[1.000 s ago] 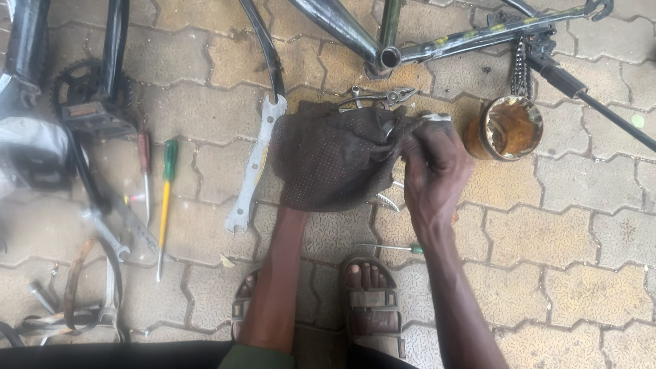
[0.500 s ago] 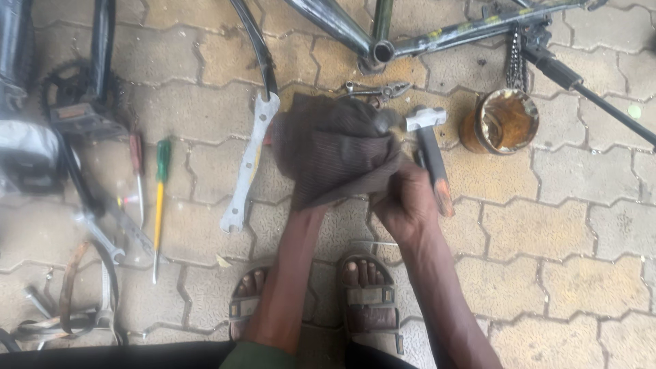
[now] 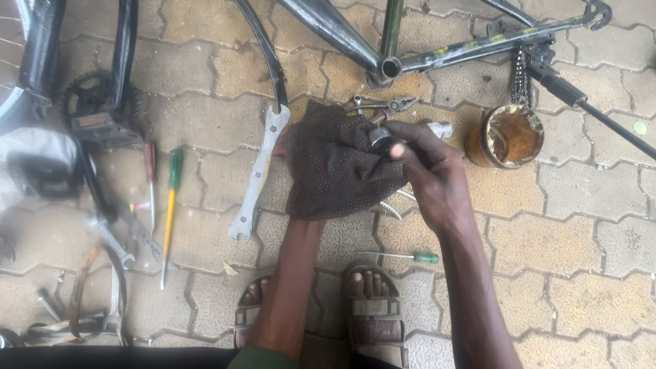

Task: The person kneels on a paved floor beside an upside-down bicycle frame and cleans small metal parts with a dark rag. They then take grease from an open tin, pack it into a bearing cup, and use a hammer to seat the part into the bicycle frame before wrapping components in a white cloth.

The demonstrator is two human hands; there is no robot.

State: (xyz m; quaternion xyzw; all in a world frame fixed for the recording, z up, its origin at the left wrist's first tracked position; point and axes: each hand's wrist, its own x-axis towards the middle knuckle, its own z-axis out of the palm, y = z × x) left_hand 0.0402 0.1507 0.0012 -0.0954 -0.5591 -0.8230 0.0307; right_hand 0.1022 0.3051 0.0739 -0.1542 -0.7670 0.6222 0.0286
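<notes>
Hands: we have both up over the paving, working 1 small part between them.
Left hand [image 3: 287, 147]: buried under the dark dotted rag [image 3: 338, 164]; only a sliver shows at the rag's left edge. It looks bunched around the cloth, but we can't see the fingers, so we can't tell the grip.
Right hand [image 3: 430, 174]: fingers curled, pinching a small round metal part [image 3: 380, 139] against the rag's top right corner.
Part location: held in the air between rag and right fingertips, just below the bike frame's bottom bracket [image 3: 389, 67] and left of the open grease tin [image 3: 507, 137].
Step, our read: wiping the part clean in the rag.
Doing it well: we'd turn the part with the right fingers while the rag hand stays put, press cloth into any groove, and keep a firm pinch, since a greasy round piece slips easily.
Risk: a drop lands it among the paving joints, so keep it low.
Nearby: flat wrench [image 3: 260, 171] touching the rag's left side; 2 screwdrivers [image 3: 171, 205] further left; small green-handled screwdriver [image 3: 403, 257] by our sandalled feet [image 3: 372, 307]; pliers [image 3: 386, 104] just above the rag.
</notes>
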